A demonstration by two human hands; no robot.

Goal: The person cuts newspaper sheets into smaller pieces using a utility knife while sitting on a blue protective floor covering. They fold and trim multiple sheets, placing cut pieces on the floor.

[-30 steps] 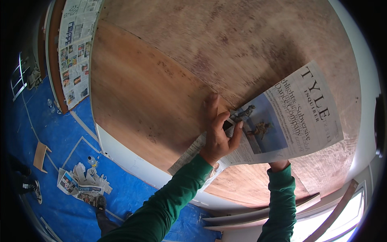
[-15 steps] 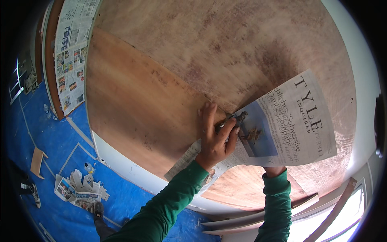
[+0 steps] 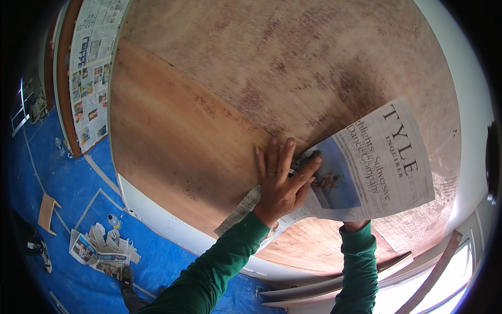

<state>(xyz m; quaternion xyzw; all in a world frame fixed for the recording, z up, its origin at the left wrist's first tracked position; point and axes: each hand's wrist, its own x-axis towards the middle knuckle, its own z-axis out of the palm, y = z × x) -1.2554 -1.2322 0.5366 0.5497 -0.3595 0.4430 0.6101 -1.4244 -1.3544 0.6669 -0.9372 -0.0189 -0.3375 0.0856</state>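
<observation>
My left hand (image 3: 282,186) lies with fingers spread, pressing on a newspaper sheet (image 3: 376,157) against the large curved plywood panel (image 3: 188,99). The sheet has a blue photo and curves away to the right of that hand, while a narrower part extends down to its lower left. My right hand (image 3: 355,225) is under the sheet at the lower right; only its wrist area shows and its fingers are hidden.
At left, a wood-edged strip (image 3: 91,78) is covered with newspaper. The blue floor covering (image 3: 172,235) holds torn newspapers (image 3: 104,251), bottles (image 3: 113,221) and a small wooden stool (image 3: 47,212). Another person's shoe (image 3: 44,256) is at far left. Long boards (image 3: 434,267) lean near a bright window.
My left hand's fingers have straightened and spread onto the sheet. The newspaper and my right forearm have shifted slightly down and left in the view.
</observation>
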